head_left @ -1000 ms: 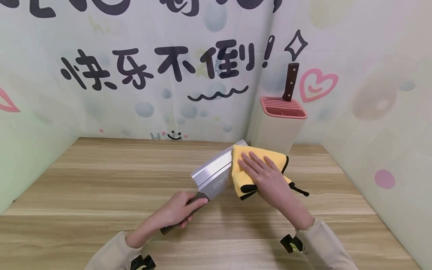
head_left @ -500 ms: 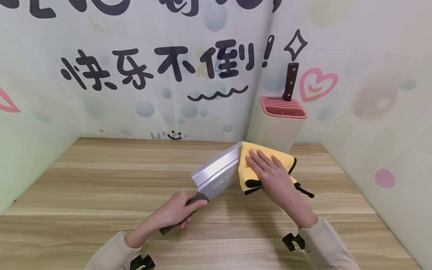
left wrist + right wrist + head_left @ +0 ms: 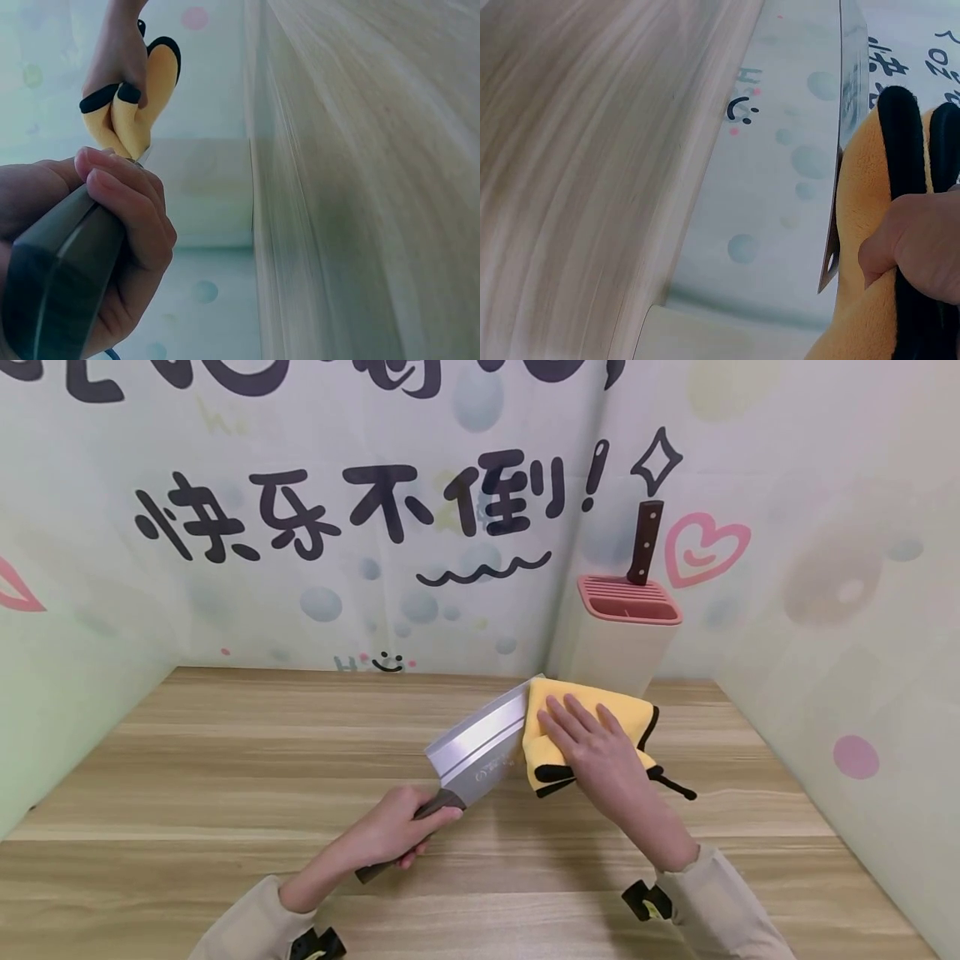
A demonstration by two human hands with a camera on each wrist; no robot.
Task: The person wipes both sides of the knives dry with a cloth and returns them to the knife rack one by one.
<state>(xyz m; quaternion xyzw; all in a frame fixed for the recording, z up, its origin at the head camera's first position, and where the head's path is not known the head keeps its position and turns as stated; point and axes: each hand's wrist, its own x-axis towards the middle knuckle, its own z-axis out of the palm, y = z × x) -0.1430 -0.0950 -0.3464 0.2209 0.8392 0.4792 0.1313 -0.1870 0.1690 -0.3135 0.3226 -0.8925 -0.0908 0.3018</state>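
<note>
My left hand [image 3: 393, 822] grips the dark handle [image 3: 64, 262] of a cleaver, its fingers curled round it in the left wrist view. The cleaver's wide steel blade [image 3: 480, 743] points away to the upper right, raised off the table. My right hand [image 3: 603, 760] holds a folded yellow cloth [image 3: 630, 714] with black edging against the far part of the blade. Its fingers lie over the cloth's top, while the thumb [image 3: 911, 244] presses into the folds from below. The cloth hides much of the blade's far end; a strip of blade [image 3: 829, 255] shows beside it in the right wrist view.
Behind the cloth stands a cream knife block [image 3: 618, 652] with a pink slotted top. A brown-handled knife [image 3: 646, 542] sits upright in it. The wooden table [image 3: 247, 760] meets printed walls at the back and both sides.
The cloth and right hand slid right along the blade toward its far end, then came back slightly left. The left hand and cleaver stayed nearly still.
</note>
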